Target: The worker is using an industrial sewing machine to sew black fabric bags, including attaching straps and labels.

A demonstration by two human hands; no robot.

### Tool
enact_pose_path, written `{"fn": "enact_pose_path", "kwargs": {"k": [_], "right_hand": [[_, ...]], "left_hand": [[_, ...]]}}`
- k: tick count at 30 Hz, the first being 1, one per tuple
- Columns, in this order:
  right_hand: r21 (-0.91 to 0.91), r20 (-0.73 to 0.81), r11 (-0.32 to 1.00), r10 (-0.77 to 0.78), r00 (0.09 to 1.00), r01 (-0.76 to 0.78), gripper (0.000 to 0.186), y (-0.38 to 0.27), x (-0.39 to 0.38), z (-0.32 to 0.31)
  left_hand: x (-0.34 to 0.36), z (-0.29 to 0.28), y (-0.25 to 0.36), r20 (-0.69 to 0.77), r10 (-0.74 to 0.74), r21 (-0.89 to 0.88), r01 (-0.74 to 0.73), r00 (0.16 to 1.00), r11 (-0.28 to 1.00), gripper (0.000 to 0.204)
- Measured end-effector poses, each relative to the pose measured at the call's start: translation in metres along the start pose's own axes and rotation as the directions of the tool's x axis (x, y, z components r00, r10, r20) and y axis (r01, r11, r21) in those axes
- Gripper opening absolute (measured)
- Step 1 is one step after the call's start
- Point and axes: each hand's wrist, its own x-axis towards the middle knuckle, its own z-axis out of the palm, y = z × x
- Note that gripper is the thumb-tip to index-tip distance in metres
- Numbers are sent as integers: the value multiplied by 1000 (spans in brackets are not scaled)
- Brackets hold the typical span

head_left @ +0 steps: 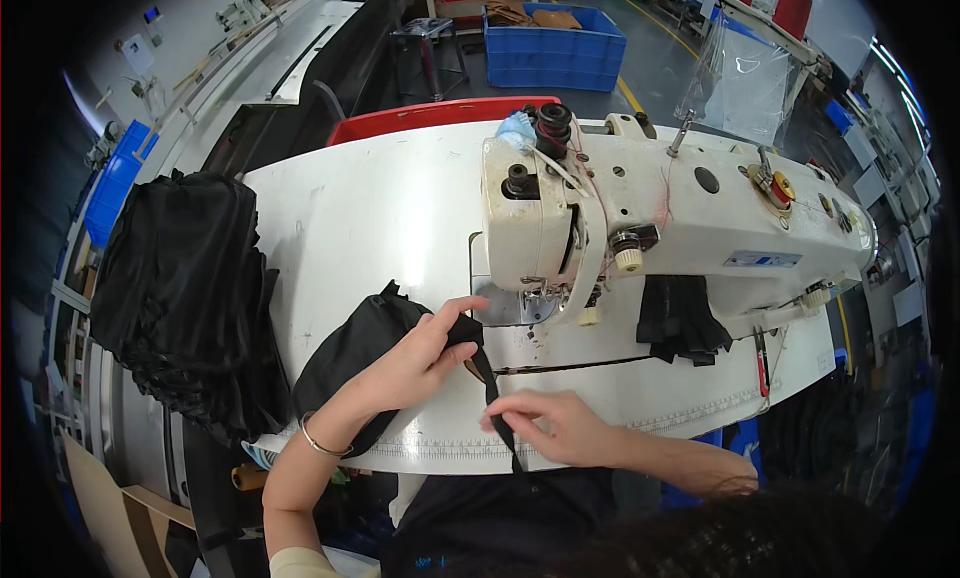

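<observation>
Some black fabric [349, 355] hides behind the left hand [420, 363].

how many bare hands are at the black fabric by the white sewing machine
2: the left hand over the black fabric piece, the right hand at the narrow black strip. No other hand shows.

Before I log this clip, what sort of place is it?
Probably a sewing workshop or garment factory: a sewing machine stands on a white table, black cloth lies near it, and a thick stack of black fabric pieces sits at the table's left.
</observation>
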Motion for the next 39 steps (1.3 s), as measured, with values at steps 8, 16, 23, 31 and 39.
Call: {"fn": "enact_pose_path", "kwargs": {"k": [8,16,23,31,39], "right_hand": [[-869,384,133,-429,818,477,29,22,18,-19],[-914,332,127,-317,889,387,39,44,21,-65],[-901,316,201,-302,899,384,30,65,5,-58],[-925,352,85,-173,920,370,38,46,12,-57],[-794,481,225,-334,810,565,41,13,-8,-41]], "left_hand": [[33,1,-23,-116,228,362,-173,967,916,19],[118,4,-61,-57,355,240,-333,933,912,30],[126,11,-72,-23,334,211,-322,942,923,33],[125,12,-76,-36,344,240,-326,938,914,36],[-26,-5,10,-173,189,832,41,967,553,45]]}}
